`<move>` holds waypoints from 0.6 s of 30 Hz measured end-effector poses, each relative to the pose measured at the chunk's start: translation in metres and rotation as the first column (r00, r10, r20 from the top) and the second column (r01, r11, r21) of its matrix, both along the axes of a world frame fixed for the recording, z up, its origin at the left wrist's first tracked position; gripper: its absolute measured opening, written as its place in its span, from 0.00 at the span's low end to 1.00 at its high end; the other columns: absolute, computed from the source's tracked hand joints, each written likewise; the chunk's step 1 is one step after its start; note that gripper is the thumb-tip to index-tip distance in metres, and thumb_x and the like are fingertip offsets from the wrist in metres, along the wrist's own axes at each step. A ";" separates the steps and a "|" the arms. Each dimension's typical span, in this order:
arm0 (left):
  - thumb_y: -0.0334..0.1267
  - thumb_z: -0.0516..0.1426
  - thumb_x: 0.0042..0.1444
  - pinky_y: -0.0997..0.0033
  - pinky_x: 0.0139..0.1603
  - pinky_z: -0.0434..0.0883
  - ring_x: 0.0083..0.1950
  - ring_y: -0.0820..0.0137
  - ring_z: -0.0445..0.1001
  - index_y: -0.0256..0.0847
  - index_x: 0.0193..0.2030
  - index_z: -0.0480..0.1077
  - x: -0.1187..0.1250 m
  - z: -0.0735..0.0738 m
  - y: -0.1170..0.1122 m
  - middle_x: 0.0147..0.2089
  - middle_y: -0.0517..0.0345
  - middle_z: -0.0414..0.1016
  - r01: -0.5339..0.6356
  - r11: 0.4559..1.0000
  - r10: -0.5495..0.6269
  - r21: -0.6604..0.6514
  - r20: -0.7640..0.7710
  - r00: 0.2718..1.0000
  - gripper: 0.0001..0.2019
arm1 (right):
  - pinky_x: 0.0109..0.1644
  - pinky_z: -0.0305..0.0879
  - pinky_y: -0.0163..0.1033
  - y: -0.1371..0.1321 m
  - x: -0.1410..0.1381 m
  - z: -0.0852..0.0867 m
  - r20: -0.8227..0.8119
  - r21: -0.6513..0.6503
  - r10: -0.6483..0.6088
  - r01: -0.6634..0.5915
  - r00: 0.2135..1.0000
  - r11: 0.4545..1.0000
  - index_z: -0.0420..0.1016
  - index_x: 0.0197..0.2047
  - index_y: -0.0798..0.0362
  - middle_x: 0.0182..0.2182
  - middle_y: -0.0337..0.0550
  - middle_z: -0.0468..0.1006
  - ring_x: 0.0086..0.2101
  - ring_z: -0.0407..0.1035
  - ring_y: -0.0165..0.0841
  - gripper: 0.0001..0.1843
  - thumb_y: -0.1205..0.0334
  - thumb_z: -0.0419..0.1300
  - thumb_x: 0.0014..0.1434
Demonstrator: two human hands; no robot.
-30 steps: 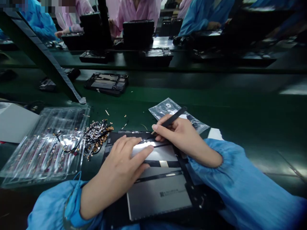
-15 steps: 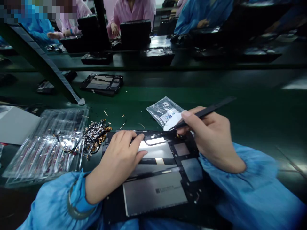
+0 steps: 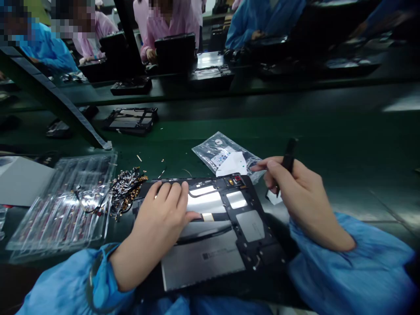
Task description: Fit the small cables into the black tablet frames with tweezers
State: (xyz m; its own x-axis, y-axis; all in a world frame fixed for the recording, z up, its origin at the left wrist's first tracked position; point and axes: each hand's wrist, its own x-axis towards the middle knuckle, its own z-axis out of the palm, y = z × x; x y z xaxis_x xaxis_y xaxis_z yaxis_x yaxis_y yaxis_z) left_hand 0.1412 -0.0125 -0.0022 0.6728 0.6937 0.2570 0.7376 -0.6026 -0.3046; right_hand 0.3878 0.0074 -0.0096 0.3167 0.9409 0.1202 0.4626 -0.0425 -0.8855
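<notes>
An opened tablet (image 3: 274,251) lies in front of me, its inside facing up, with a grey battery (image 3: 203,262) and shiny metal plates showing. My left hand (image 3: 160,216) grips its upper left part, fingers bent over the far edge and thumb lying across the inside. Beyond the tablet's right corner, my right hand (image 3: 302,192) is closed around black tweezers (image 3: 289,155), which point down. Near their tip is a small white piece (image 3: 274,197); whether the tweezers touch it I cannot tell. Behind the tablet lies a clear plastic bag (image 3: 208,146) with a white sheet (image 3: 232,162) on it.
On the left are a tangle of small cables (image 3: 126,188), clear plastic trays (image 3: 65,205) holding parts and a white box (image 3: 22,179). A slanted post (image 3: 62,98) rises behind them. Another opened tablet (image 3: 133,120) lies farther back. Co-workers sit across the bench.
My right hand with the tweezers has moved right, off the tablet's upper right corner, and the tweezers have turned steeper. My left fingers have shifted toward the far edge.
</notes>
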 end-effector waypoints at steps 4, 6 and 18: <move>0.52 0.51 0.60 0.57 0.41 0.71 0.41 0.56 0.70 0.23 0.54 0.69 -0.003 -0.002 -0.001 0.41 0.39 0.73 0.010 1.000 -0.009 -0.021 0.058 0.998 0.29 | 0.27 0.57 0.39 -0.006 0.004 -0.005 0.130 -0.115 0.035 -0.020 0.991 0.993 0.73 0.35 0.49 0.21 0.39 0.69 0.23 0.63 0.35 0.17 0.46 0.51 0.57; 0.51 0.50 0.61 0.57 0.40 0.71 0.41 0.55 0.69 0.25 0.55 0.68 -0.004 -0.004 -0.002 0.41 0.39 0.72 0.005 0.999 -0.001 -0.048 0.071 0.998 0.28 | 0.27 0.57 0.39 -0.008 0.005 -0.011 0.231 -0.174 0.055 -0.014 0.971 0.985 0.72 0.32 0.49 0.21 0.40 0.70 0.23 0.64 0.36 0.19 0.43 0.50 0.55; 0.45 0.50 0.64 0.55 0.55 0.66 0.52 0.62 0.64 0.43 0.61 0.61 -0.025 -0.003 0.017 0.49 0.50 0.65 0.004 0.838 0.269 -0.546 0.418 0.868 0.21 | 0.36 0.65 0.40 0.000 0.005 -0.021 -0.159 -0.316 0.011 -0.061 0.987 0.947 0.77 0.35 0.53 0.34 0.45 0.79 0.35 0.71 0.39 0.22 0.45 0.66 0.42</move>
State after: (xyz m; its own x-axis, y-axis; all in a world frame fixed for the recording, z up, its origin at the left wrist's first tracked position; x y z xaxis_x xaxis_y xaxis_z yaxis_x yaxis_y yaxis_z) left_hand 0.1158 0.0043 -0.0053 0.4587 0.8841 0.0890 0.7890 -0.4514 0.4169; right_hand 0.3933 0.0075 -0.0310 0.2728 0.9329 -0.2352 0.3292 -0.3203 -0.8883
